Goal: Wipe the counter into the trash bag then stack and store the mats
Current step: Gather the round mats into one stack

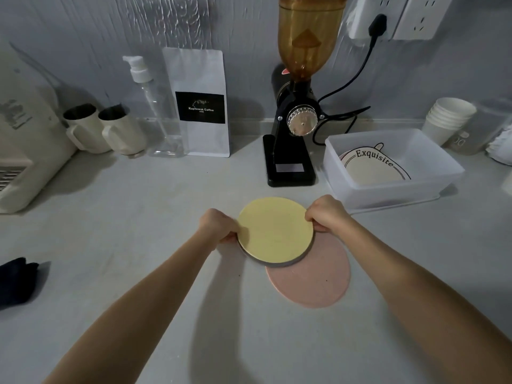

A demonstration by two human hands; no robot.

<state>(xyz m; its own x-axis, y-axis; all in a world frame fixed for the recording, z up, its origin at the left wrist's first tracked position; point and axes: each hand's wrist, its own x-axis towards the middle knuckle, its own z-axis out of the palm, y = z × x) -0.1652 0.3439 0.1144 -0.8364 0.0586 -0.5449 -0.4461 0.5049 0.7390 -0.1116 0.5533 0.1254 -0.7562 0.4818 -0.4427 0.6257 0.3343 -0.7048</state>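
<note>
Pink mat (pixel 313 275) flat on the counter (pixel 138 273), nearest me, slightly right of centre. My yellow mat (pixel 274 230) sits on a grey mat (pixel 279 262), that pair overlapping the pink one's far-left edge. Left hand (pixel 219 225) pinches the pair's left rim, right hand (pixel 327 214) pinches the right rim, both clamped. Key offset: pink lies toward me and to the right of the grip, right hand nearer it. Next, I'd guess: shift the pair back-right to centre on pink. Bin (pixel 393 167) beyond the right hand, one printed mat (pixel 371 167) inside. Dark cloth (pixel 16 281) far left.
</note>
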